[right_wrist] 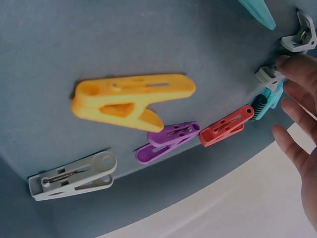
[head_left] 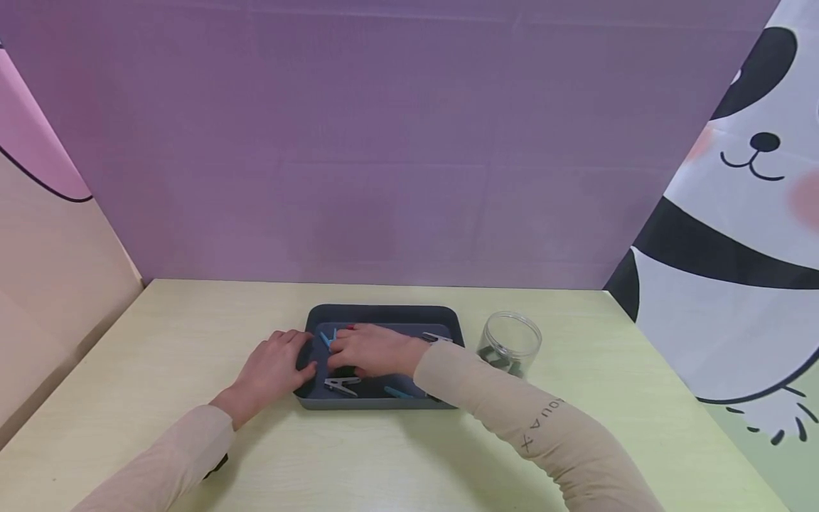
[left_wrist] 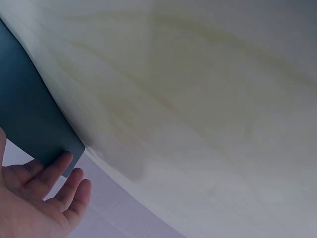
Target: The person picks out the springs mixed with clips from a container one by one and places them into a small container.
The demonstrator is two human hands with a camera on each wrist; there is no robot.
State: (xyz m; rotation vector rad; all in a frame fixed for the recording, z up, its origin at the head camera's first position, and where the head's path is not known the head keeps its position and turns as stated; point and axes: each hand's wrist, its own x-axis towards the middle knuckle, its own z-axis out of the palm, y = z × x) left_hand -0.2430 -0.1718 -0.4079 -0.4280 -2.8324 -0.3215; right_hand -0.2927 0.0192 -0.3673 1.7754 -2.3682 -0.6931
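Note:
A shallow dark grey-blue tray (head_left: 377, 403) lies on the table with several clothespins in it. My left hand (head_left: 275, 366) grips its left side, thumb over the rim; in the left wrist view the fingers (left_wrist: 54, 173) lie against the outer wall. My right hand (head_left: 377, 350) reaches down into the tray, fingers loosely bent and spread. In the right wrist view, a fingertip is right at a grey clothespin (right_wrist: 270, 78), beside a turquoise clothespin (right_wrist: 271, 99). Red (right_wrist: 225, 126), purple (right_wrist: 168, 141) and yellow (right_wrist: 133, 96) clothespins lie farther from the fingers.
Right of the tray stands a clear open jar (head_left: 512, 338) with dark pieces at its bottom; the right sleeve (head_left: 512, 409) passes in front of it. Another grey clothespin (right_wrist: 74, 176) lies by the tray's wall. A purple backdrop (head_left: 384, 142) rises behind the table.

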